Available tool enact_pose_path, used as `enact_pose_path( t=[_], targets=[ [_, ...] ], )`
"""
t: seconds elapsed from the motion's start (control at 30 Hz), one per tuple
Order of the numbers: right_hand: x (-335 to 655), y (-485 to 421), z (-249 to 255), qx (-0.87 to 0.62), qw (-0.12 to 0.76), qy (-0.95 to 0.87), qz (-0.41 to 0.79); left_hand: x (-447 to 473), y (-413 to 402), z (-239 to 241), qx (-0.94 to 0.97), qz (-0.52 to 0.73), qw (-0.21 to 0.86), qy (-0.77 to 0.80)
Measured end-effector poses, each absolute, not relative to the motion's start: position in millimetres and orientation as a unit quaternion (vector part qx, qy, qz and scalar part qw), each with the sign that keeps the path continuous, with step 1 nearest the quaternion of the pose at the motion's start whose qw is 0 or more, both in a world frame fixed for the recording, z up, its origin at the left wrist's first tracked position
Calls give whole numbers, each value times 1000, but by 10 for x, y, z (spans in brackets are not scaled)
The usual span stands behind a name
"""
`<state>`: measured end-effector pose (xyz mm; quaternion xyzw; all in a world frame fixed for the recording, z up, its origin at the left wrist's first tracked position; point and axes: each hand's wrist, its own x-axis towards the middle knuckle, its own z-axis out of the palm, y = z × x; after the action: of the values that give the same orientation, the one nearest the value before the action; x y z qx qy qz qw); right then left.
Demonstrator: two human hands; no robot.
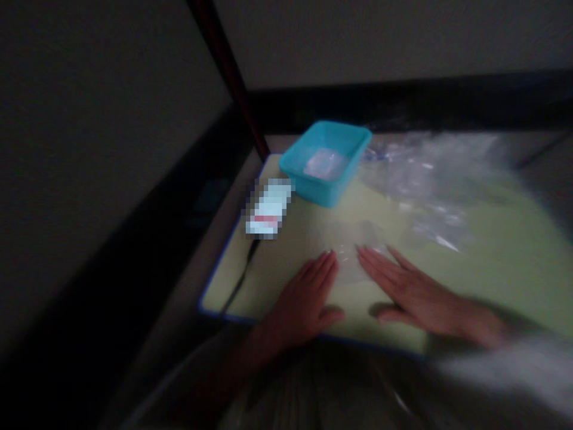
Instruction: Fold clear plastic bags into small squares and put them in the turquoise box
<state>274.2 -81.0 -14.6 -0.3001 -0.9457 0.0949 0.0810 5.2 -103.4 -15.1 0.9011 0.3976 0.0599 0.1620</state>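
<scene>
Two bare hands lie flat, palms down and fingers stretched out, on a pale yellow-green mat with a thin blue edge that covers the table. The left hand and the right hand angle toward each other, their fingertips near but apart, and between those fingertips lies a small flat piece of clear plastic film; the picture is too blurred to tell whether the fingertips press on it or only rest at its edges. Neither hand grips anything. Beyond the right hand, farther back on the mat, spreads a loose heap of crumpled clear plastic bags. To the left of that heap stands a turquoise rectangular plastic tub, with something pale and translucent inside it. Just beside the tub's near left corner lies a small white card-like object with a red stripe, its surface blurred out. A dark cord runs from it over the mat's near left edge.
</scene>
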Motion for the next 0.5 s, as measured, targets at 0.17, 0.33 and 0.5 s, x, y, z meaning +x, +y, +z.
enact_pose_path(
  t=[0.17,0.33,0.5],
  targets=[
    [2898,-663,0,-241,130,-959,78,-17,-1038,-192,895,111,167,399],
    [2947,-636,98,-211,132,-967,-53,-21,-1040,-211,877,128,170,432],
    [2906,-661,99,-202,107,-968,-104,16,-1006,-221,873,149,156,437]
  ],
)
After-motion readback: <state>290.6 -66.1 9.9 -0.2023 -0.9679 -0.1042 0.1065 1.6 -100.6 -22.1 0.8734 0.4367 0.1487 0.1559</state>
